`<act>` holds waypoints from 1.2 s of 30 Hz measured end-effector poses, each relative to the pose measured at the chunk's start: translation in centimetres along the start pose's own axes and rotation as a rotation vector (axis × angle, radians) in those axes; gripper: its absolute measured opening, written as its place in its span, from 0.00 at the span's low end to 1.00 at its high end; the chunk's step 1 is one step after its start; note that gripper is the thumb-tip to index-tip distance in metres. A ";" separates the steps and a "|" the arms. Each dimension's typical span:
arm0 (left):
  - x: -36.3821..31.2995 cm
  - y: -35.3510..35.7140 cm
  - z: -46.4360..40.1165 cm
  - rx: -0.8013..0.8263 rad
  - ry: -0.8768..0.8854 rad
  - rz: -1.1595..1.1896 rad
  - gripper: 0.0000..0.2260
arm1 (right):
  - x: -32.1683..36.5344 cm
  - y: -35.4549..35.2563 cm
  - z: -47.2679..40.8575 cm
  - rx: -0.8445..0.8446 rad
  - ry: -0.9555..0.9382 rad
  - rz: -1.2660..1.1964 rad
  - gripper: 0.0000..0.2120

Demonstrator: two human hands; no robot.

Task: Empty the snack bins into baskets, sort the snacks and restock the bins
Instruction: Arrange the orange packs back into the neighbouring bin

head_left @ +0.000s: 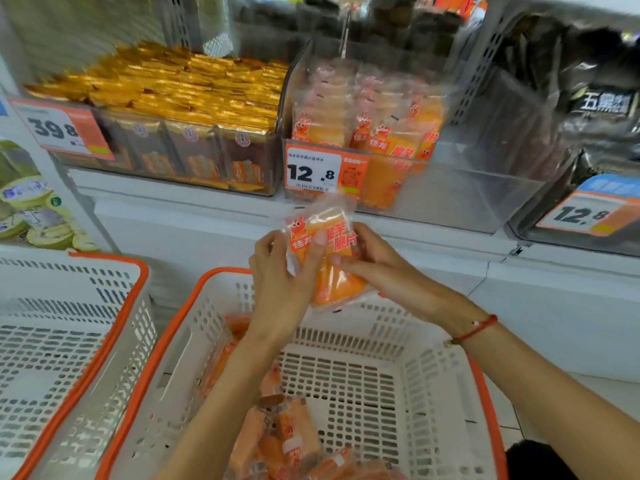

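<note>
Orange snack packets in clear wrap are held between both hands above a white slotted basket with an orange rim. The left hand curls round their left edge, thumb across the front; the right hand pinches the right side. Beyond the grip stands a clear plastic bin, partly filled with matching packets. More packets lie below in the basket.

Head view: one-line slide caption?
Both hands, left hand and right hand, hold orange snack packets above white orange-rimmed plastic basket.
</note>
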State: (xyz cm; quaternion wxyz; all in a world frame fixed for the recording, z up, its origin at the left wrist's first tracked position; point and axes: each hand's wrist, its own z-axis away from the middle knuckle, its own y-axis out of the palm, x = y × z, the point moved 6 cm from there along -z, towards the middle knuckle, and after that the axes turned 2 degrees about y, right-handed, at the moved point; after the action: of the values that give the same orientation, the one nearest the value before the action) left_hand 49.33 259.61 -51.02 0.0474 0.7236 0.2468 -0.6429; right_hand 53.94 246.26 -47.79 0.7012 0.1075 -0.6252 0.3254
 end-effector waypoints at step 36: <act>-13.1 7.7 -12.6 -0.028 0.807 -1.042 0.19 | 8.4 -20.4 -7.6 -0.590 -0.138 0.982 0.37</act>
State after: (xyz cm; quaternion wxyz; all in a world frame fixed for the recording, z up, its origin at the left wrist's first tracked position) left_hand 63.28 253.88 -38.31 -0.3570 0.6929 0.5715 -0.2564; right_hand 72.12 237.59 -36.09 0.4259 -0.3746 -0.7103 0.4168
